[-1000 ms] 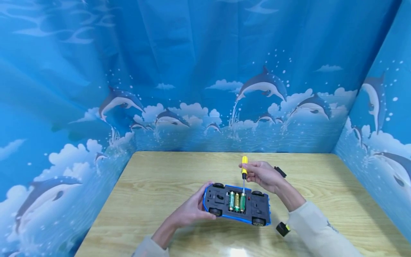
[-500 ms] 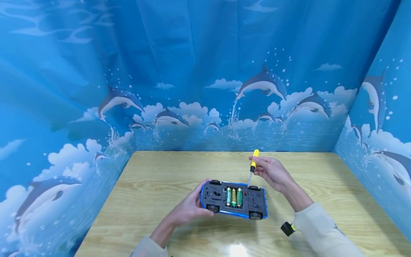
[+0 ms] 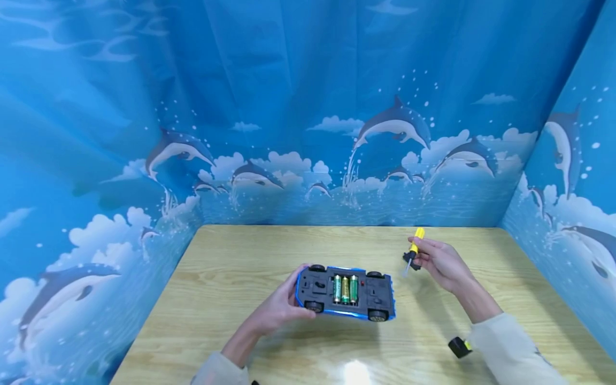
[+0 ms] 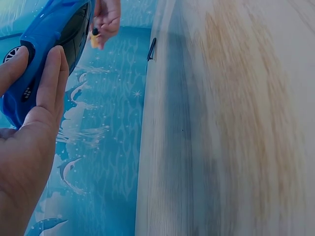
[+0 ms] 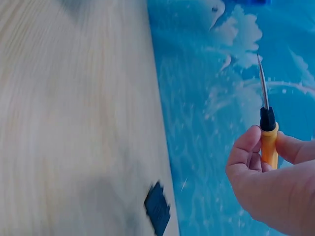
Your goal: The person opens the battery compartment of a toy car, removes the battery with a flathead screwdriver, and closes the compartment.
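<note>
A blue toy car [image 3: 322,294] is held underside up, its black base facing the head camera. Several green and gold batteries [image 3: 345,290] lie side by side in its uncovered compartment. My left hand [image 3: 279,310] grips the car's left end, thumb on the near side and fingers behind; the left wrist view shows the blue body [image 4: 54,29] between them. My right hand [image 3: 445,264] pinches a yellow-handled screwdriver [image 3: 417,240], its shaft pointing down and away from the car. Behind the screwdriver in the head view is a small black plastic cover [image 3: 411,261], lying on the table.
The wooden table [image 3: 231,267] runs back to a blue dolphin-print curtain [image 3: 289,160], which also hangs at both sides. A small black box-shaped device [image 3: 459,347] sits by the right sleeve [image 3: 510,342].
My right hand has drawn the screwdriver off the batteries and carried it right, over by the black cover. The car has shifted slightly left and away, still in my left hand.
</note>
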Action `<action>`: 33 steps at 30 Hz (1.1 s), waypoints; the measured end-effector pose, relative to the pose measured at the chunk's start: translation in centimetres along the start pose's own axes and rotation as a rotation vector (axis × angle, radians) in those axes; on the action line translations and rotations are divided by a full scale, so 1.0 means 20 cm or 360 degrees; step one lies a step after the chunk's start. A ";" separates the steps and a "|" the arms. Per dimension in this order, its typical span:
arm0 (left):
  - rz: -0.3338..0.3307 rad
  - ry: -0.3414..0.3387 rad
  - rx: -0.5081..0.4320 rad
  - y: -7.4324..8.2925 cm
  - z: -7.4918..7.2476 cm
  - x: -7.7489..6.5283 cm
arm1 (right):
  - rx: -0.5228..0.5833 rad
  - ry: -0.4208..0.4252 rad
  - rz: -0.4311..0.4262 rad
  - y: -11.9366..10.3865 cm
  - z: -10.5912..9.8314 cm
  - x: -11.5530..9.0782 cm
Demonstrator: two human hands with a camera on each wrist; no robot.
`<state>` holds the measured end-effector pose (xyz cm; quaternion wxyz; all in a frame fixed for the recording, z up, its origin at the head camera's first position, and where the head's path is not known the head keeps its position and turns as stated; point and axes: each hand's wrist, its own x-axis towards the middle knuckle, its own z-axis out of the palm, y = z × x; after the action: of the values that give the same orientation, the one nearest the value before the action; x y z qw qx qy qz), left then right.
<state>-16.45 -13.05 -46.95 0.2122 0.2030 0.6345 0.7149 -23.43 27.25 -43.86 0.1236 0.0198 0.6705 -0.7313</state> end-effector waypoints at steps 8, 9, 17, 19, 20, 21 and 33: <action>0.0027 0.0002 0.0038 0.01 -0.02 -0.01 | -0.0122 0.0041 0.0054 0.08 -0.12 -0.03; 0.0030 0.0000 0.0042 0.01 -0.02 -0.01 | -0.0151 0.0042 0.0060 0.09 -0.12 -0.03; 0.0058 -0.0016 0.0049 0.01 -0.04 -0.02 | -0.0398 0.0058 0.0116 0.19 -0.09 -0.02; 0.0065 -0.0026 0.0045 0.01 -0.04 -0.02 | -0.0422 0.0075 0.0132 0.21 -0.07 -0.02; 0.0064 -0.0030 0.0041 0.01 -0.04 -0.02 | -0.0434 0.0085 0.0139 0.22 -0.06 -0.02; 0.0064 -0.0031 0.0038 0.01 -0.04 -0.02 | -0.0444 0.0083 0.0138 0.24 -0.06 -0.01; 0.0079 -0.0059 -0.0008 0.00 -0.03 -0.02 | -0.0572 0.0091 0.0037 0.32 0.05 0.04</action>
<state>-16.57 -13.80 -46.98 0.2067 0.2313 0.6235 0.7176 -22.79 25.70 -50.20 0.1144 0.0259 0.7934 -0.5973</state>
